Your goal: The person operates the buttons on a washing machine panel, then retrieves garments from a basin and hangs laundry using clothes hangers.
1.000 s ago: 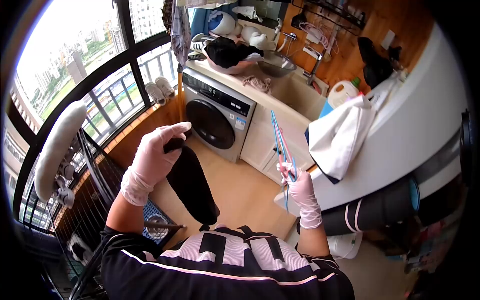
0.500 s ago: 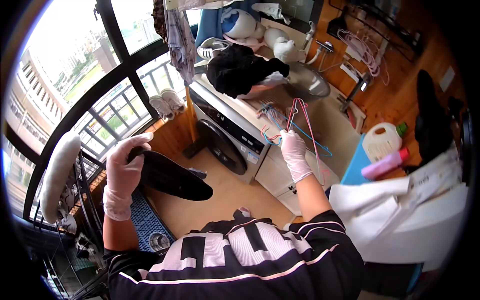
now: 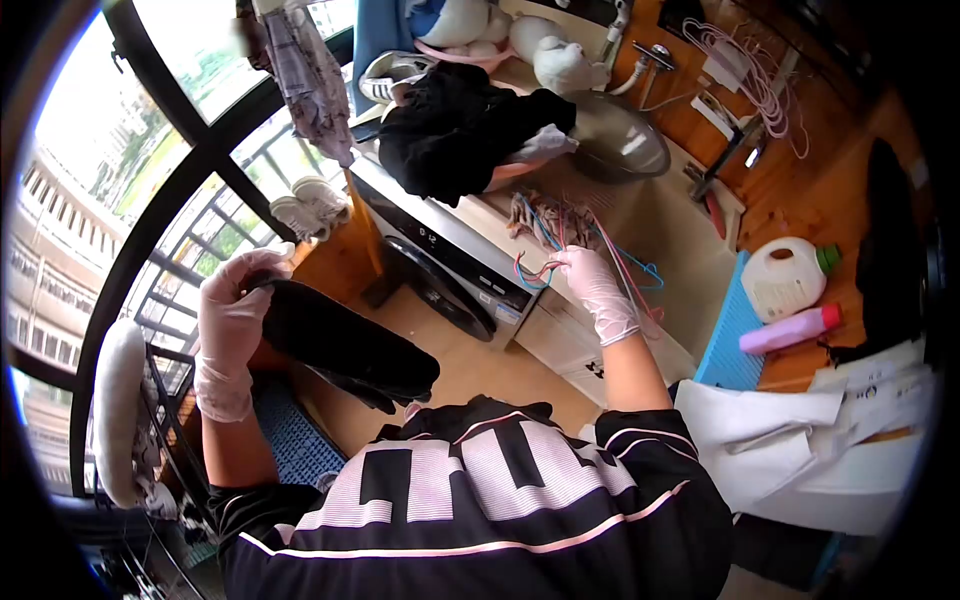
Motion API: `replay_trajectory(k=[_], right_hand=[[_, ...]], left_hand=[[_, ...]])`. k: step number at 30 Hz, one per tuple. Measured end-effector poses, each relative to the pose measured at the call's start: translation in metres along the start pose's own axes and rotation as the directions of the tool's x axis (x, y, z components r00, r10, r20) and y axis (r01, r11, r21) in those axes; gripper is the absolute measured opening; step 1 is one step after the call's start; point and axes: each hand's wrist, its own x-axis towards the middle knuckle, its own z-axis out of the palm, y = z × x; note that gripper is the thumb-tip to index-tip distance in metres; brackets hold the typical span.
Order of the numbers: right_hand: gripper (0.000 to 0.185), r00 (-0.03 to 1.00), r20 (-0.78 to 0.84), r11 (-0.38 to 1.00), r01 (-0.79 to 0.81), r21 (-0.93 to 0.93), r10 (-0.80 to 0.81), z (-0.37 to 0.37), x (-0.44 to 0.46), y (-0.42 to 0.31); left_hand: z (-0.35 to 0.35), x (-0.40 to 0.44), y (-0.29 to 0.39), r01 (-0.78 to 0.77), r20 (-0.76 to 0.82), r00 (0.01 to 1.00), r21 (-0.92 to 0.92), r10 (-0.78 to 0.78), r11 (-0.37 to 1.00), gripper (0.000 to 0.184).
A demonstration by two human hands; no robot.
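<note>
My gloved left hand (image 3: 228,335) is closed on one end of a black garment (image 3: 350,340), which slants down to the right in front of my chest. Its exact kind does not show. Over the sink counter, my gloved right hand (image 3: 597,290) grips several thin wire hangers (image 3: 540,272), pink, red and blue. Just beyond the hangers lies a crumpled grey-brown cloth (image 3: 522,216). Farther back, a heap of black clothes (image 3: 455,125) with a white piece rests in a pink basin (image 3: 515,177).
A washing machine (image 3: 470,258) stands beside the sink (image 3: 690,280). To the right are a detergent jug (image 3: 785,285), a pink-purple bottle (image 3: 785,332) and white papers (image 3: 750,425). White shoes (image 3: 315,205) sit by the window; a wire rack (image 3: 155,400) is at left.
The view has shifted slightly. The black garment hangs lower and broader from my left hand. My right hand has tilted the hangers down toward the grey-brown cloth.
</note>
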Motion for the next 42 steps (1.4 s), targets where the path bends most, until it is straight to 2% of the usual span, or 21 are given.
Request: replay_trajectory(k=[3,4,7,8,10,11,12,15,16,19,21,26,29,33,35,37,38,39,41,42], right_hand=[[0.021,0.996,-0.028,0.938,-0.088,-0.334,0.084,-0.008,-0.001,-0.013],[0.021,1.000,-0.025,0.889,-0.025,-0.458,0.016,-0.010,0.000,-0.014],[0.021,0.995,-0.078,0.881,-0.093,-0.463,0.064,-0.011,-0.003,-0.020],[0.017,0.989,-0.102,0.920,-0.134,-0.368,0.103,-0.007,-0.005,-0.013],[0.019,0.991,-0.033,0.991,-0.131,0.040,0.133,-0.001,-0.005,0.009],[0.021,0.991,-0.001,0.960,-0.132,0.246,0.136,-0.002,-0.004,0.011],[0.026,0.982,0.051,0.918,-0.190,0.348,0.184,-0.004,-0.003,0.013],[0.022,0.971,0.090,0.860,-0.239,0.451,0.222,-0.009,0.001,0.012],[0.020,0.960,0.107,0.868,-0.280,0.411,0.259,-0.010,0.001,0.011],[0.021,0.983,0.007,0.949,-0.177,0.259,0.182,-0.012,0.002,-0.002],[0.019,0.988,0.002,0.985,-0.151,0.084,0.152,-0.009,0.005,0.000],[0.015,0.992,-0.108,0.964,-0.096,-0.249,0.071,-0.024,0.008,-0.029],[0.013,0.967,-0.223,0.945,0.046,-0.323,-0.123,-0.011,0.016,-0.018],[0.016,0.977,-0.210,0.996,0.011,-0.093,-0.031,-0.018,0.018,-0.037],[0.016,0.893,-0.385,0.962,0.152,-0.229,-0.233,-0.026,0.017,-0.040],[0.018,0.834,-0.453,0.941,0.213,-0.265,-0.316,-0.055,0.003,-0.075],[0.021,0.798,-0.496,0.931,0.214,-0.297,-0.342,-0.064,-0.004,-0.080],[0.016,0.842,-0.499,0.978,0.161,-0.131,-0.205,-0.073,-0.016,-0.092],[0.008,0.877,-0.473,0.978,0.022,0.207,0.080,-0.090,-0.040,-0.115],[0.010,0.843,-0.533,0.974,0.060,0.218,0.067,-0.097,-0.051,-0.128]], left_hand=[[-0.008,0.014,-0.002,-0.014,0.065,0.998,-0.007,0.015,1.000,0.038],[-0.011,0.018,-0.001,-0.009,0.077,0.997,0.016,0.008,1.000,0.037],[-0.020,0.028,-0.008,-0.006,0.096,0.995,-0.033,0.009,0.999,0.035],[-0.022,0.032,-0.011,-0.008,0.108,0.994,-0.045,0.013,0.999,0.035],[-0.025,0.038,-0.017,-0.004,0.133,0.991,-0.072,0.013,0.997,0.034],[-0.026,0.041,-0.021,-0.008,0.133,0.991,-0.091,0.020,0.996,0.033],[-0.026,0.042,-0.021,-0.010,0.140,0.990,-0.086,0.022,0.996,0.033],[-0.028,0.049,-0.026,-0.012,0.173,0.985,-0.097,0.029,0.995,0.035],[-0.029,0.051,-0.028,-0.012,0.186,0.982,-0.104,0.032,0.994,0.036],[-0.030,0.056,-0.033,-0.021,0.210,0.976,-0.128,0.048,0.992,0.036],[-0.032,0.057,-0.034,-0.012,0.217,0.975,-0.128,0.040,0.992,0.035],[-0.039,0.057,-0.038,-0.003,0.219,0.975,-0.131,0.032,0.991,0.035],[-0.043,0.056,-0.039,0.002,0.205,0.979,-0.124,0.023,0.992,0.035],[-0.049,0.055,-0.039,0.017,0.176,0.984,-0.087,-0.001,0.996,0.034],[-0.053,0.055,-0.037,-0.016,0.150,0.989,-0.008,0.017,1.000,0.031],[-0.058,0.057,-0.040,0.067,0.034,0.997,0.120,-0.072,0.991,0.031],[-0.060,0.055,-0.035,-0.024,0.026,0.999,0.196,0.019,0.980,0.031],[-0.058,0.054,-0.032,-0.110,0.031,0.994,0.274,0.105,0.955,0.031],[-0.057,0.055,-0.017,-0.141,0.063,0.990,0.347,0.127,0.927,0.030],[-0.056,0.057,-0.011,-0.124,0.052,0.992,0.382,0.113,0.916,0.030]])
